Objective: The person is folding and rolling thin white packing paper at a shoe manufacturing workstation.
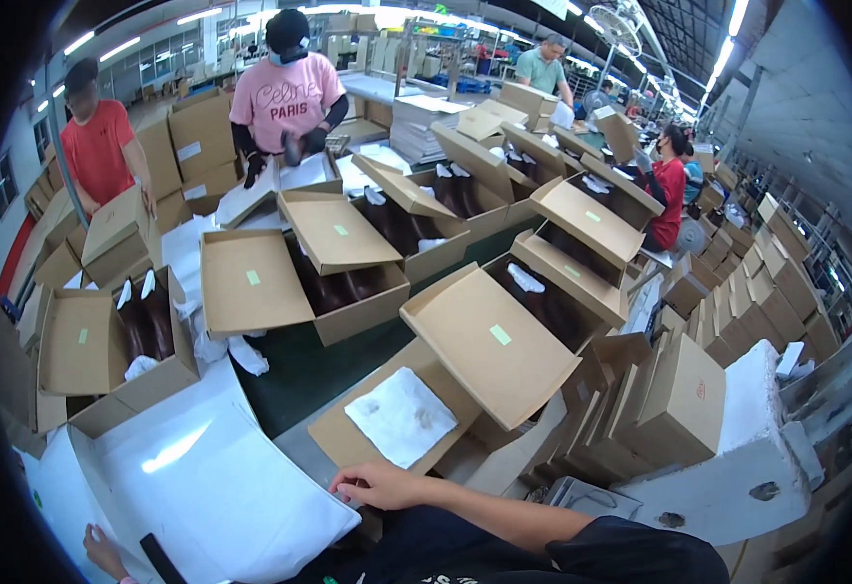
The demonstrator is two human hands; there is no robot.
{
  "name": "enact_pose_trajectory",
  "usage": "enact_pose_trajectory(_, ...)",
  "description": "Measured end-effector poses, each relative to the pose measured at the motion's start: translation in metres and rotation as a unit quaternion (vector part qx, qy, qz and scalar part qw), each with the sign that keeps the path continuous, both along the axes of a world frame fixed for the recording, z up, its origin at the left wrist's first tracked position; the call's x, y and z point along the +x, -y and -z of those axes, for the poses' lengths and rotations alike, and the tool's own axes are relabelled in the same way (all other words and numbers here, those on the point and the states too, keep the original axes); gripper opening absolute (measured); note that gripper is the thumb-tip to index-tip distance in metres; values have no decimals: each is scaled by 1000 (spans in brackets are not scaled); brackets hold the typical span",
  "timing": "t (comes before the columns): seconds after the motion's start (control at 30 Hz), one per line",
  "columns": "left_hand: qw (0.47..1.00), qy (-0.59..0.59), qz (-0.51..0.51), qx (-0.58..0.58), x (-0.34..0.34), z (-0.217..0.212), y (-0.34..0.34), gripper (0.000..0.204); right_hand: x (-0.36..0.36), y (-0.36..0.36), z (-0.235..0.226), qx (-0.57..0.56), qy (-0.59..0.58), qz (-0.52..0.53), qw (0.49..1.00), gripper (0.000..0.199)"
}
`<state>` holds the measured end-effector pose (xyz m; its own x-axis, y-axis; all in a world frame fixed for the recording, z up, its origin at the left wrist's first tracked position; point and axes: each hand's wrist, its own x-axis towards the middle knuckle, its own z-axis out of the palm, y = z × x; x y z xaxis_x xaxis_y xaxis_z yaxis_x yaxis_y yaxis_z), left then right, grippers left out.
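Note:
Large white paper sheets (217,496) lie in a glossy stack at the lower left. My right hand (382,485) comes in from the lower right, its fingers bent and closed at the right edge of the sheets. At the left side of the stack, my left hand (105,553) lies with its fingers stretched out and apart on the white surface, partly cut off by the picture's rim. Just beyond my right hand, a flat brown cardboard piece (333,433) bears a crumpled white paper (402,417) with greyish smudges.
Open shoe boxes, one with dark brown boots (146,326), line a dark green conveyor (295,384). A large box lid (489,346) tilts beyond my right hand. Stacked cartons (674,399) and a white foam block (738,487) stand right. Several people work nearby, including one in pink (285,97).

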<state>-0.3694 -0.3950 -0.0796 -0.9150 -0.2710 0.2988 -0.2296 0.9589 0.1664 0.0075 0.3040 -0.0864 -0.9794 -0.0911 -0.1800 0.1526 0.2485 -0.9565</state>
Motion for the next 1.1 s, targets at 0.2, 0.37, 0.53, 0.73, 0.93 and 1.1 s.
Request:
enact_pose_trajectory(0.2, 975, -157, 111, 109, -24, -8, -8, 37, -22, 17, 9, 117, -46, 63, 990, 29)
enact_pose_trajectory(0.37, 975, -136, 105, 140, -35, -13, 2, 27, -30, 29, 25, 43, -34, 84, 995, 24)
enact_pose_trajectory(0.53, 974, -115, 87, 174, -46, -18, 13, 17, -44, 37, 26, 47, -39, 90, 994, 23)
enact_pose_trajectory(0.73, 966, -172, 121, 153, -50, -15, 21, 21, -53, 36, 33, 95, -35, 61, 993, 25)
enact_pose_trajectory(0.93, 972, -90, 148, 158, -54, -5, 24, 20, -63, 40, 45, 121, -28, 83, 989, 25)
enact_pose_trajectory(1.1, 975, -87, 106, 172, -57, 0, 29, 17, -83, 49, 39, 135, -8, 171, 976, 26)
